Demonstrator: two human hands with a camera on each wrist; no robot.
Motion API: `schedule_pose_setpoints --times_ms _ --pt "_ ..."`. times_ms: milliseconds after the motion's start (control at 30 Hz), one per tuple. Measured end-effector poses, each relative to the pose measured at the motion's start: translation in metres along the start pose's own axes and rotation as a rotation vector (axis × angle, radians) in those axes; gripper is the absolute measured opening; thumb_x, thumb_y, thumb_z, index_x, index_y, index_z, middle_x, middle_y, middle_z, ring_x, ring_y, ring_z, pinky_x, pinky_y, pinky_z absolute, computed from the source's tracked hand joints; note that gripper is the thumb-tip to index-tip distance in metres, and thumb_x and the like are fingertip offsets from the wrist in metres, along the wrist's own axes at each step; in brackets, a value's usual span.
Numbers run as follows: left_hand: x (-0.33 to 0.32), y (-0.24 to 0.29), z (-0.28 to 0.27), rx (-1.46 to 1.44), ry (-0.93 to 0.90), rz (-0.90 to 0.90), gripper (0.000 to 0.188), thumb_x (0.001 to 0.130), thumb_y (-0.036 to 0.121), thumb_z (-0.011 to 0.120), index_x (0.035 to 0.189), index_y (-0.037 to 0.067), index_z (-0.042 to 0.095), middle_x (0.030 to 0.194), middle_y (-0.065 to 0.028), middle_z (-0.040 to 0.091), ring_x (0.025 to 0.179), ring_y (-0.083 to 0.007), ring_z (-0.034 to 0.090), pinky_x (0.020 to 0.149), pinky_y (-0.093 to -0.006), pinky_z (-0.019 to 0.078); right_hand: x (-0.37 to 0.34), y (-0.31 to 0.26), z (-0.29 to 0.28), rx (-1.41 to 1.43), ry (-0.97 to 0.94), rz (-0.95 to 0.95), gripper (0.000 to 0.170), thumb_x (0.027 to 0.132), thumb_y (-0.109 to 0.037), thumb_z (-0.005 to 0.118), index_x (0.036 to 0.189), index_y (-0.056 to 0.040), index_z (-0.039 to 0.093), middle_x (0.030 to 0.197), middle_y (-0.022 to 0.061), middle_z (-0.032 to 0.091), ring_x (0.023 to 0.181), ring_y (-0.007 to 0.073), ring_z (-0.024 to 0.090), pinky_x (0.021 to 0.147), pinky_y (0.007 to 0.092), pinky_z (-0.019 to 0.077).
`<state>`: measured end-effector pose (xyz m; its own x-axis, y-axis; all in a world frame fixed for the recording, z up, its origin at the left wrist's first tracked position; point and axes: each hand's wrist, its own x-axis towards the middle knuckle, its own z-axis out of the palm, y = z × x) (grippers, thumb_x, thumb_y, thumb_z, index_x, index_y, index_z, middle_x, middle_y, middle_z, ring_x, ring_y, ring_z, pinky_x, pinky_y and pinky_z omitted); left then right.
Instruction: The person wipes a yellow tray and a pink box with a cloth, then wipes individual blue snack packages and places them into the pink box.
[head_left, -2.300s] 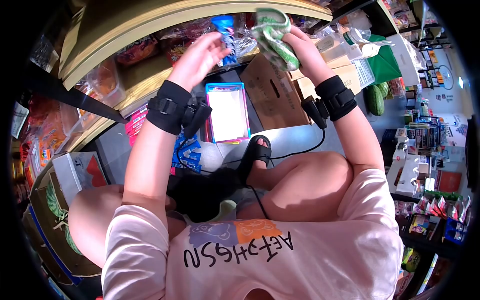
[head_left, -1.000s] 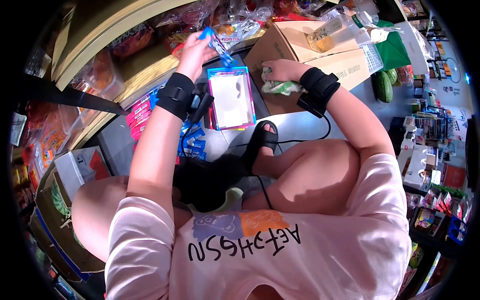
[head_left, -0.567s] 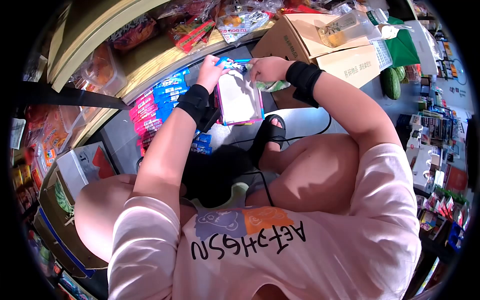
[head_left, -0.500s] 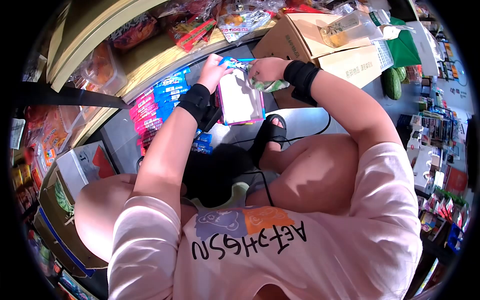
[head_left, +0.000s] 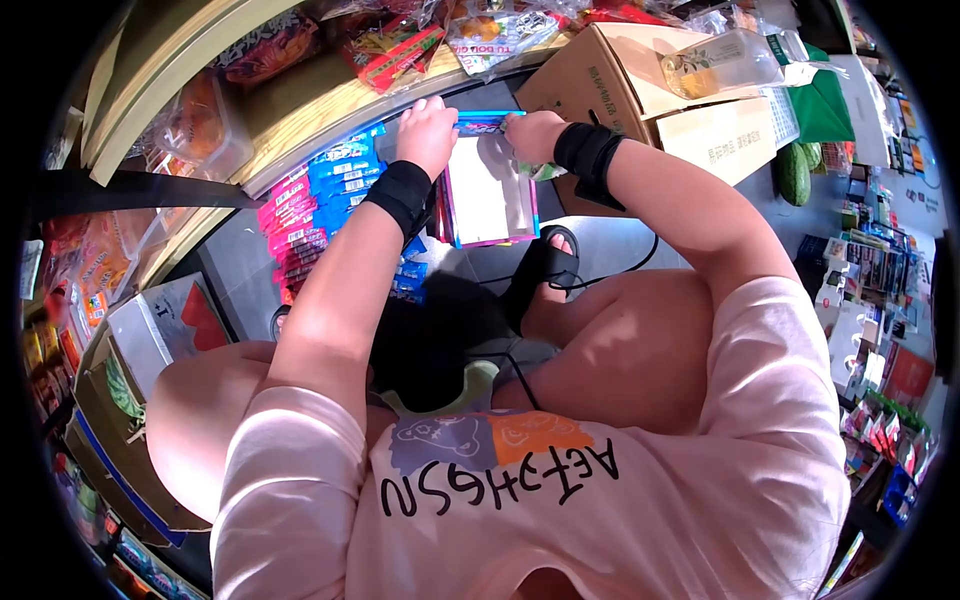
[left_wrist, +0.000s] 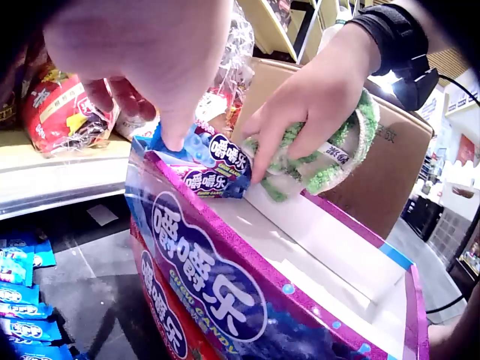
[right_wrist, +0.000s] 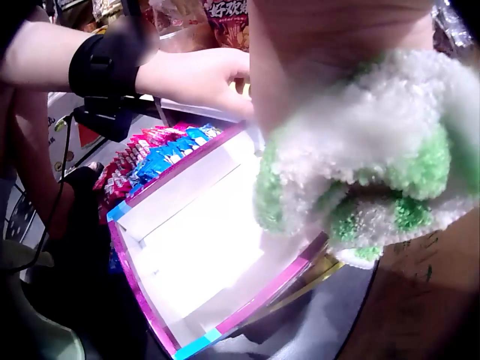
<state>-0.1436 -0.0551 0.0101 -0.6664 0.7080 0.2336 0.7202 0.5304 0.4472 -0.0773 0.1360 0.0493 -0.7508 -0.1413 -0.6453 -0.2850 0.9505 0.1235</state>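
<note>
Candy packets (left_wrist: 231, 161), printed 嚼嚼乐 and in blue wrappers, are tucked inside the far end of the purple-and-blue display box (left_wrist: 199, 270), whose interior is white. At that end's left corner, one packet is touched by a digit of the left hand (head_left: 428, 137); whether it is also pinched cannot be told. At the right corner, a fluffy green-and-white cloth (left_wrist: 361, 135) is gripped by the right hand (head_left: 537, 137), and a fingertip is brought just beside the packets (contact there cannot be made out). The two hands are held apart, with the box's end between them.

Beneath the display box, a red printed box (left_wrist: 163, 311) is stacked. Just on its near side, a foot in a black sandal (head_left: 540, 275) is planted. To its left, blue sachets (head_left: 345, 178) are laid in an overlapping row on the dark floor, with pink sachets (head_left: 292, 215) placed beyond them, farther left. To its right, a cardboard carton (head_left: 590, 95) is seen, on which a clear plastic bottle (head_left: 725, 65) is laid. Behind its far end, a wooden shelf (head_left: 285, 125) is filled with bagged snacks (head_left: 395, 62). Well to its right, past the carton, a dark green melon (head_left: 793, 177) is rested on the floor.
</note>
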Motion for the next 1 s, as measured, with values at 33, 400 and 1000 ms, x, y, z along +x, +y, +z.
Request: schedule_pose_setpoints --times_ms 33,400,1000 --pt "0.0 0.0 0.002 0.041 -0.014 0.013 0.009 0.074 0.014 0.067 0.081 0.009 0.064 0.09 -0.0074 0.054 0.096 -0.0261 0.052 0.082 -0.04 0.042 0.0 -0.001 0.002 -0.051 0.032 -0.04 0.03 0.08 -0.017 0.055 0.1 0.0033 0.062 0.097 0.0198 0.061 0.086 0.0313 0.065 0.069 0.0384 0.053" --pt "-0.002 0.001 0.017 0.05 0.023 0.027 0.036 0.072 0.015 0.069 0.101 0.009 0.05 0.094 -0.0089 0.055 0.098 -0.0275 0.055 0.082 -0.0429 0.0426 0.008 -0.003 0.016 0.012 0.018 0.042 0.044 0.081 -0.016 0.055 0.114 0.0125 0.05 0.096 0.0187 0.066 0.087 0.0315 0.066 0.07 0.0386 0.0523" --pt "0.015 0.006 0.044 0.207 -0.186 -0.095 0.025 0.078 0.012 0.06 0.102 0.012 0.052 0.095 -0.0104 0.057 0.088 -0.0307 0.062 0.073 -0.0463 0.0474 0.005 -0.025 0.012 0.323 -0.055 0.055 0.053 0.066 -0.044 0.075 0.096 -0.0019 0.067 0.093 0.0175 0.067 0.089 0.031 0.065 0.075 0.0387 0.0517"
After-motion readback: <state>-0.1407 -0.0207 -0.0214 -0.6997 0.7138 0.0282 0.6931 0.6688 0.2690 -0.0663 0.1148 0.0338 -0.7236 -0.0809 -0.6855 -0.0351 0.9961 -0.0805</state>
